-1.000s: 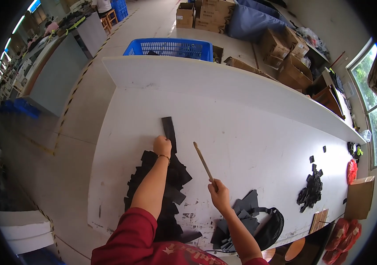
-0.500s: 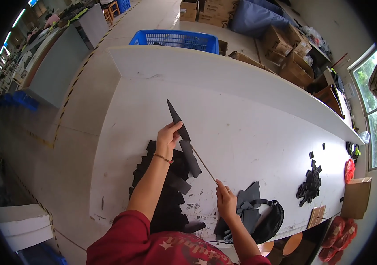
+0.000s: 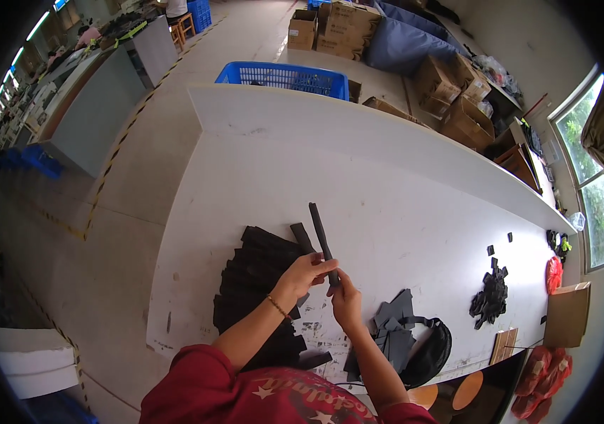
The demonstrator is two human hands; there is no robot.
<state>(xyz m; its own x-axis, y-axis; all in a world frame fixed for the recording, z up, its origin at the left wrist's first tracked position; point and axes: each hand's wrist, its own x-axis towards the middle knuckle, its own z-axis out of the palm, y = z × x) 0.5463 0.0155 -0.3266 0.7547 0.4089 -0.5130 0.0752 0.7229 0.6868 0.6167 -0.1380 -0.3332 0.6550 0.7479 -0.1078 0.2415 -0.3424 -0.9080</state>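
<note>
Above the white table, both hands are on one narrow black fabric strip [image 3: 320,230], which looks rolled or tubular and points up and away from me. My left hand [image 3: 305,274] pinches it between thumb and fingers. Just below, my right hand [image 3: 346,302] closes around its near end; whether a thin rod is also in that grip is hidden. Another black strip [image 3: 301,237] lies beside the left hand. Under and left of my left forearm spreads a pile of overlapping black strips [image 3: 252,283].
Right of my right forearm lie dark grey flat pieces [image 3: 395,328] and a black mesh-like pouch [image 3: 430,351]. Small black pieces [image 3: 489,297] are heaped farther right. A raised white board [image 3: 358,113] edges the table's far side, with a blue basket [image 3: 284,76] behind it. A cardboard box [image 3: 567,314] stands at right.
The hands have come together; the left moved right and nearer, the right slightly left. The thin rod seen in the right hand no longer shows. The held piece now looks narrower and more upright.
</note>
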